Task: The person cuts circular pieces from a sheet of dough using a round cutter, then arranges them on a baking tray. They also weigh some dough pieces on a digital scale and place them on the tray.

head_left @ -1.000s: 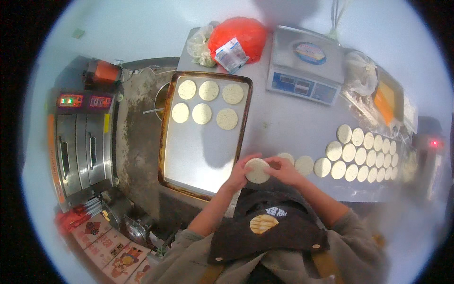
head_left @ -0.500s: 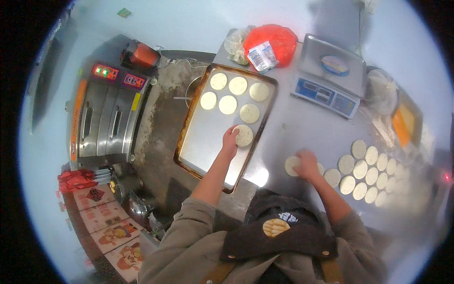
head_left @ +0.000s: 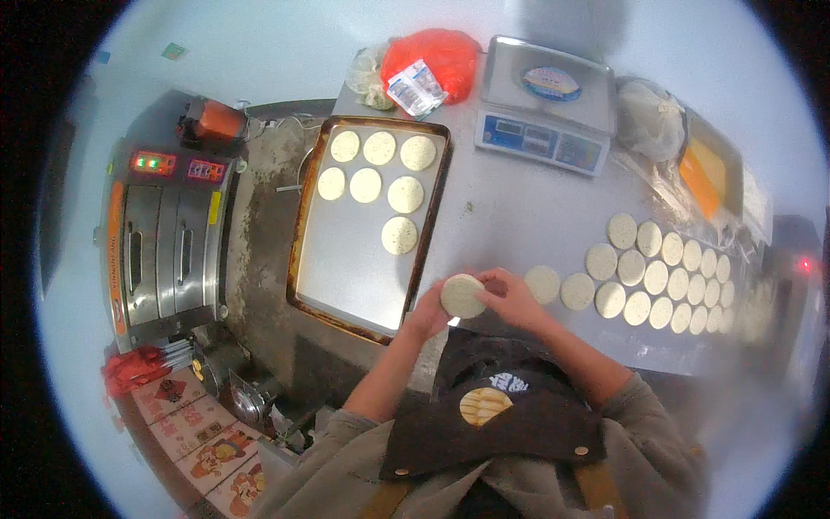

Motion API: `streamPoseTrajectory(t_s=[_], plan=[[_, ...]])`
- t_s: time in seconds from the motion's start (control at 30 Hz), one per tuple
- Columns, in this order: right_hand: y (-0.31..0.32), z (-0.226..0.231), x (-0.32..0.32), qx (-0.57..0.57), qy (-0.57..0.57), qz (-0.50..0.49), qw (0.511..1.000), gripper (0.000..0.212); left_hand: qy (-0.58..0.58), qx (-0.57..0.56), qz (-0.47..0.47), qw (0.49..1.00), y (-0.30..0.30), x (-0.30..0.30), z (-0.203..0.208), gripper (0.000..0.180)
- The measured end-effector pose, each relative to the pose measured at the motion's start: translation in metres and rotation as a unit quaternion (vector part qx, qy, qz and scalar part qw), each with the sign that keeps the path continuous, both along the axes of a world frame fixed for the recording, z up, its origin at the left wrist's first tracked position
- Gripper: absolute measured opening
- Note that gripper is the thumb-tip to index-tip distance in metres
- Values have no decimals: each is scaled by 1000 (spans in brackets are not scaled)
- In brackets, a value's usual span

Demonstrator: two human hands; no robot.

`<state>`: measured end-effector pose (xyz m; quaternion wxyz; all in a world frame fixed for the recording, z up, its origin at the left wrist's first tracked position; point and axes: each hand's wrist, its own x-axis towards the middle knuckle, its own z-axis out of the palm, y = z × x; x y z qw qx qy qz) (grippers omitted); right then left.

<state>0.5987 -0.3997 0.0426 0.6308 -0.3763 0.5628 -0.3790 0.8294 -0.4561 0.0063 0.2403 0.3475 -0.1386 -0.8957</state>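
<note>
Both hands meet over the near edge of the table, on a pale round dough disc (head_left: 462, 297). My left hand (head_left: 427, 313) is closed round its left side, and my right hand (head_left: 517, 303) pinches its right edge. To the left lies a metal baking tray (head_left: 346, 251) with a browned rim; several similar discs sit in its far part, the nearest being a disc (head_left: 399, 235) by the tray's right side. Just right of my right hand, a loose disc (head_left: 542, 284) lies on the table, and rows of dough discs (head_left: 655, 278) spread further right.
A scale (head_left: 546, 104) stands at the back of the grey table (head_left: 484, 208), beside a red plastic bag (head_left: 437, 65). Clear bags (head_left: 650, 121) and a tub with an orange scraper (head_left: 700, 179) are at far right. A steel oven (head_left: 169, 251) stands left, across the floor.
My left hand has let go of the disc on the tray and come right, toward my body. My right hand has lifted a disc off the table and brought it left to my left hand.
</note>
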Motion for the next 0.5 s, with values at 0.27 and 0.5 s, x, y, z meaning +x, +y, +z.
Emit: streamPoseTrajectory(t_s=[0.27,0.5], plan=[[22,-25,-96,-126,491,133,852,70,-92,19,218,972,-33,35,-5,46],[18,-50,-109,-120,489,178,846,55,-188,-82,311,928,-173,123,-55,46]])
